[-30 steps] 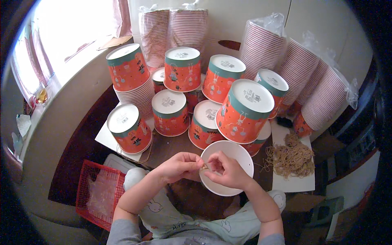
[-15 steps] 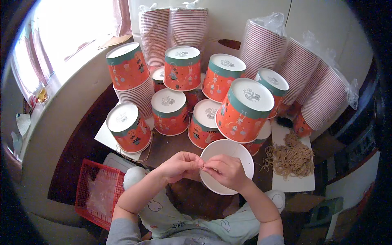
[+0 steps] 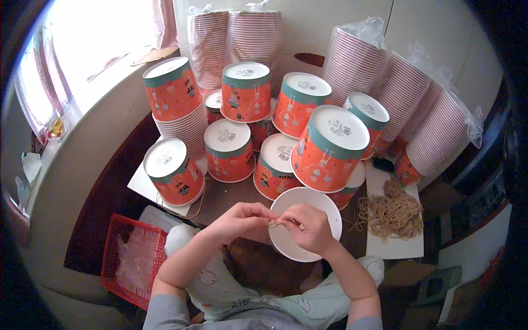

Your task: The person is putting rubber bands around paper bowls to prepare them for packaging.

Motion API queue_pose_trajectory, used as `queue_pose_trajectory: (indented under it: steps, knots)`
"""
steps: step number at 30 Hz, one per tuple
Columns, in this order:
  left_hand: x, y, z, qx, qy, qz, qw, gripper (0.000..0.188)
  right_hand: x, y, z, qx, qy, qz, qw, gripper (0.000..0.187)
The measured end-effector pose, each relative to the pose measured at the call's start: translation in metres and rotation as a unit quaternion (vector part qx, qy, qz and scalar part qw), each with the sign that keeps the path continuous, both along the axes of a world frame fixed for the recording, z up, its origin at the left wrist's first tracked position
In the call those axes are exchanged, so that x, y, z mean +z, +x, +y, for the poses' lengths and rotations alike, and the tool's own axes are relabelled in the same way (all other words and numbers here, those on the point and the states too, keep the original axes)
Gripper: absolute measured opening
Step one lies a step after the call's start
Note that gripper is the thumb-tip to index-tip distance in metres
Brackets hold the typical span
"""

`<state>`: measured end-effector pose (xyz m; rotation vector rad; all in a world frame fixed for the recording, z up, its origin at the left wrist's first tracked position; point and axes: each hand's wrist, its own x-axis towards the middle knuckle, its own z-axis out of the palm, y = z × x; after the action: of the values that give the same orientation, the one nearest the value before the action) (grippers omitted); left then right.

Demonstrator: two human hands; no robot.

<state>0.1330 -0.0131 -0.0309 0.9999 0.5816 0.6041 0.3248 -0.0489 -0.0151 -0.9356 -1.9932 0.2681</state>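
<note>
My left hand (image 3: pixel 246 221) and my right hand (image 3: pixel 309 227) meet fingertip to fingertip, each pinching a short piece of thin tan cord (image 3: pixel 273 223). Most of the cord is hidden by my fingers. Just beneath my right hand is a paper bucket (image 3: pixel 329 212) with its mouth up, showing a white inside and a small hole near the rim. Past my hands, several orange and green paper buckets (image 3: pixel 330 148) stand upside down, some resting on others. A tangled heap of tan cords (image 3: pixel 393 212) lies to the right of the white-lined bucket.
The cord heap rests on a white board (image 3: pixel 393 249). Tall stacks of nested buckets in clear plastic (image 3: pixel 355 58) line the back and right. A red plastic basket (image 3: pixel 163 242) holding clear plastic sits at lower left. A bright window (image 3: pixel 99 38) is at upper left.
My right hand has turned slightly, its fingers curling more over the cord. More cord shows between my fingertips. The buckets have stayed practically in place.
</note>
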Motion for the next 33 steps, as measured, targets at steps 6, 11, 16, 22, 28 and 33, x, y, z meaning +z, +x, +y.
queue_pose_trajectory:
  steps: [6,11,16,22,28,33]
  knots:
    - [-0.01,-0.002,-0.001,0.015,0.323,0.069,0.944,0.015,0.001,-0.002,0.0,0.012,-0.036,0.021,0.999,0.011]
    - [-0.006,0.001,-0.005,0.039,0.159,0.072,0.984,0.013,0.002,-0.001,0.0,0.023,-0.076,0.03,0.996,0.011]
    - [-0.002,0.001,-0.007,0.065,0.173,0.055,0.981,0.011,0.004,-0.001,-0.001,0.025,-0.134,0.044,0.99,0.01]
    - [-0.005,-0.001,-0.005,0.098,0.151,0.024,0.983,0.009,0.004,0.0,-0.001,0.03,-0.188,0.022,0.982,0.009]
    - [-0.007,-0.005,-0.001,0.114,0.164,-0.004,0.98,0.008,0.003,0.002,-0.001,0.035,-0.209,0.026,0.977,0.007]
    - [-0.008,-0.007,0.001,0.09,0.16,-0.003,0.983,0.012,0.004,0.004,-0.002,0.032,-0.233,0.033,0.971,0.006]
